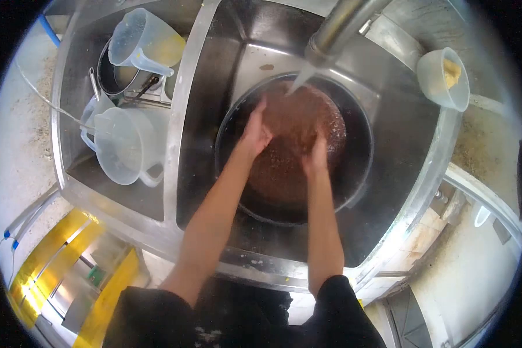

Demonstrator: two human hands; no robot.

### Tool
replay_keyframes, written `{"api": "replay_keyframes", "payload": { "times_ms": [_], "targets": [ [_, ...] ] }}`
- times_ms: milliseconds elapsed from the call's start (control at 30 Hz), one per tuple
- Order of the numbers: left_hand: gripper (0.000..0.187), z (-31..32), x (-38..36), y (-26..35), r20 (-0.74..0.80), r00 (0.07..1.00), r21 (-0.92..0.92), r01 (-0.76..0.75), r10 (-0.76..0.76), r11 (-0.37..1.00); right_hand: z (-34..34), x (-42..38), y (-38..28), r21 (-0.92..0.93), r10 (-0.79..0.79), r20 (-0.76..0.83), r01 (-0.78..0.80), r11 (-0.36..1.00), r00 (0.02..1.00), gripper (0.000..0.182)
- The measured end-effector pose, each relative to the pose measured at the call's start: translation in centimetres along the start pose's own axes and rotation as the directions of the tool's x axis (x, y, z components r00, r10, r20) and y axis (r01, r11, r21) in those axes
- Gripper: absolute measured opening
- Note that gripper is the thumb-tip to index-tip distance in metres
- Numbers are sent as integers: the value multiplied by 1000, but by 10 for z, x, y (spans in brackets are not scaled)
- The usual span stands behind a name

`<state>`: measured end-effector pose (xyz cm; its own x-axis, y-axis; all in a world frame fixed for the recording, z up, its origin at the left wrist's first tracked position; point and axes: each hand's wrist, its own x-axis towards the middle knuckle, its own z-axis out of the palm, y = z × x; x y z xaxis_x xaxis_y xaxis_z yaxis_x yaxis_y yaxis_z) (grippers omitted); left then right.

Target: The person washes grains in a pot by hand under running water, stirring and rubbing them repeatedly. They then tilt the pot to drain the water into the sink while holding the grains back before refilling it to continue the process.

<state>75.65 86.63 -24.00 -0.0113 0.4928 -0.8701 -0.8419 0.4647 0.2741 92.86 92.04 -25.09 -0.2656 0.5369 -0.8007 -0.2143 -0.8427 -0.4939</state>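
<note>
A wide, dark round basin [366,156] stands in the right-hand sink compartment, holding a reddish-brown, wet, grainy-looking mass [284,174] whose kind I cannot make out. My left hand [257,129] is at the left of this mass, fingers stretched out and thumb apart. Opposite it, my right hand [316,152] dips into the mass, its fingers extended and partly hidden. Between the hands the brown stuff is blurred by motion. From the metal faucet [325,49] above, a stream of water [300,80] falls into the basin.
In the left sink compartment sit two translucent measuring jugs [134,37] [119,145], a dark pan [107,75] and utensils. A translucent cup with yellowish contents [432,78] stands at the right rim. The metal sink edge [261,261] runs between my body and the basin.
</note>
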Motion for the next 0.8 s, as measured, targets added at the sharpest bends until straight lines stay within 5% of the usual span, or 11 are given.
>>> {"api": "replay_keyframes", "payload": {
  "times_ms": [33, 100, 133, 200, 367, 433, 500, 533, 600, 733, 800],
  "targets": [
    [87, 4, -1, -2, 0, 1000, 3, 0, 0, 1000, 0, -3, -8, 2, -1, 0, 1, 1000, 1000, 72],
    [78, 18, -7, -3, -228, 887, 398, -290, 400, 870, -6, -5, -32, -781, -374, 7, 238, 577, 927, 80],
    [81, 13, -16, -2, -118, 875, 571, -327, 469, 753, -10, -7, -38, -779, -382, 12, 248, 576, 924, 80],
    [81, 6, -24, -11, -220, 907, 674, -124, 359, 728, -25, -17, -42, -958, -448, 279, 215, -188, 850, 83],
    [86, -48, -11, -88, -329, 942, 715, 202, 67, 670, -50, -31, 11, -989, -140, -112, -124, -83, 984, 91],
    [87, -53, 4, -104, -264, 964, 403, 123, -13, 907, -50, -24, 23, -984, -141, -171, -176, -21, 975, 95],
    [87, -47, 7, -103, -316, 949, 461, 161, -8, 873, -61, -5, 29, -854, 239, -190, -280, 438, 952, 94],
    [88, -40, 2, -96, -257, 959, 224, 181, -121, 958, -77, 9, 49, -854, 236, -194, -282, 437, 952, 94],
    [89, -18, -8, -68, -164, 965, -27, 203, -205, 979, -102, 44, 86, -257, 158, -115, -183, 949, 981, 79],
    [90, -6, -22, -30, 54, 998, -333, -13, 33, 943, 6, -43, -17, -37, -37, 96, 41, 998, 995, 91],
    [90, 1, -33, -21, -77, 991, -127, -115, 106, 985, -25, -15, -23, -362, -148, 74, 165, 917, 986, 82]
  ]
}}
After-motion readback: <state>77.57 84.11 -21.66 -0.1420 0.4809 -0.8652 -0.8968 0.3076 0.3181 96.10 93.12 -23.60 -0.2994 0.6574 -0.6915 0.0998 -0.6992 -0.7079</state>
